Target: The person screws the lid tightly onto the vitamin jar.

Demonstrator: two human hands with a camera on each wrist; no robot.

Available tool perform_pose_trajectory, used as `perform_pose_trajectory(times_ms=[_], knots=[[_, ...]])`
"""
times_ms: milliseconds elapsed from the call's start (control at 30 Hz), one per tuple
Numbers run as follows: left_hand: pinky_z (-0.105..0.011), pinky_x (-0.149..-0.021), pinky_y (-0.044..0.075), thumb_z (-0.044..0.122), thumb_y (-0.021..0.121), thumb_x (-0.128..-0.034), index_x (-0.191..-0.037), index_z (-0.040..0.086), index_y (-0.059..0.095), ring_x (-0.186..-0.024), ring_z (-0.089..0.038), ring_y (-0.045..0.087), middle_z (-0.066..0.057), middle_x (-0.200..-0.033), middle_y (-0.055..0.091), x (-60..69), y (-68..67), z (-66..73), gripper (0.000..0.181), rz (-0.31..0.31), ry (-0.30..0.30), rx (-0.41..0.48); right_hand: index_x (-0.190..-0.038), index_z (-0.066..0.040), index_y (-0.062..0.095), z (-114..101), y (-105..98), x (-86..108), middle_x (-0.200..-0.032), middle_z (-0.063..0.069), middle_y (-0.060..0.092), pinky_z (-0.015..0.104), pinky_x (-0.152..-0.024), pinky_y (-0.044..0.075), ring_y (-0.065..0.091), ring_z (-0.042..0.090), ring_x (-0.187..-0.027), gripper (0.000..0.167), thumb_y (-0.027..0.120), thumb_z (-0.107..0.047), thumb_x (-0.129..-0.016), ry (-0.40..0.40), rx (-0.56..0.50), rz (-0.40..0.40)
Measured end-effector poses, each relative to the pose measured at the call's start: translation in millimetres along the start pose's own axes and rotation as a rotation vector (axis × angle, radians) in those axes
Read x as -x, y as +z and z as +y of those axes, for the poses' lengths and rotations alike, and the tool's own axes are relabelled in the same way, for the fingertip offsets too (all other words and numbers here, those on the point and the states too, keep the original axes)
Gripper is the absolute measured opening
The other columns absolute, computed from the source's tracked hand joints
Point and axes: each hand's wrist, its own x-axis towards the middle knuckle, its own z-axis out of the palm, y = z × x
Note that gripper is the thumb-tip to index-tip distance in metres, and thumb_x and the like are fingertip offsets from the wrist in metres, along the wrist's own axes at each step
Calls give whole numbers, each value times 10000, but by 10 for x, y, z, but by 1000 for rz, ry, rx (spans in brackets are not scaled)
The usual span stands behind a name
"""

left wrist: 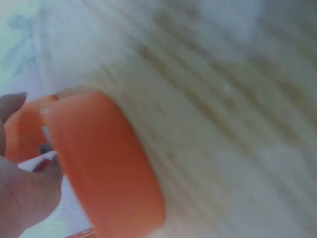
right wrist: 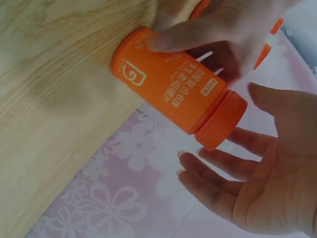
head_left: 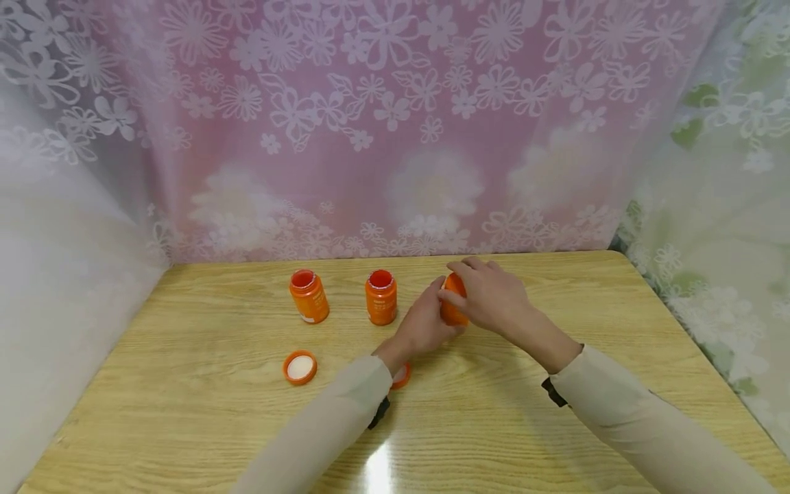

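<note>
My left hand (head_left: pixel 426 322) grips an orange bottle (right wrist: pixel 168 89) with pale lettering around its body. Its orange cap (right wrist: pixel 225 124) is on, and the bottle is tilted. Around the cap, the right hand (right wrist: pixel 277 183) has its fingers spread and loosely bent, the thumb apart from the cap. Two more orange bottles stand uncapped to the left: a middle bottle (head_left: pixel 381 298) and a left bottle (head_left: pixel 310 298). One loose cap (head_left: pixel 300 368) lies inside up before them; another cap (head_left: pixel 401 376) is partly hidden by my left forearm. A blurred orange curved surface (left wrist: pixel 106 163) fills the left wrist view's lower left.
The wooden table (head_left: pixel 185 412) ends at a pink floral curtain (head_left: pixel 395 137) behind it. Pale floral sheets hang at the left and right sides. Light glares off the table's front.
</note>
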Motion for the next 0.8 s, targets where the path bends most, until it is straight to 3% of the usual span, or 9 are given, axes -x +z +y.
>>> perform_pose_trajectory(times_ms=[133,233,400,533,633,800], knots=[[-375,-1030,385,301,783,-797,-1490,64,250,-1276,-237,438,-92,-1473,352,122,-61,103,905,63,18,-199,-1450,-119,405,50,-12,28,-1422,190,414,595,-866,453,449,454,-1202,675,470,-563,-945,34,-26,-1],[-363,-985,433,333,790,-784,-1482,79,280,-1248,-240,452,-87,-1424,393,236,-161,184,901,124,67,-374,-1488,-114,326,68,-55,53,-1451,202,368,608,-895,425,416,466,-1230,704,418,-571,-961,36,-32,5],[-351,-910,488,328,782,-787,-1420,69,398,-1193,-248,498,-84,-1354,472,390,-426,258,784,226,237,-569,-1486,-119,324,69,-133,88,-1498,200,299,606,-935,395,371,448,-1279,670,388,-551,-979,19,-15,28],[-402,-1000,407,409,742,-801,-1377,72,466,-1206,-281,473,-102,-1349,480,433,-687,248,722,331,364,-742,-1484,-136,343,49,-159,131,-1513,198,273,597,-973,366,324,430,-1317,674,375,-573,-972,-9,12,47],[-433,-1054,335,488,718,-791,-1362,84,481,-1230,-301,434,-121,-1358,469,441,-876,196,739,375,368,-822,-1485,-143,353,16,-150,170,-1511,198,275,568,-1030,315,288,430,-1337,673,393,-572,-968,-47,70,63],[-453,-1100,255,565,679,-785,-1373,121,466,-1291,-300,364,-108,-1392,429,507,-1125,21,767,326,250,-839,-1477,-177,382,-86,-62,227,-1529,166,249,539,-1101,198,198,425,-1377,683,428,-599,-942,-106,129,96]])
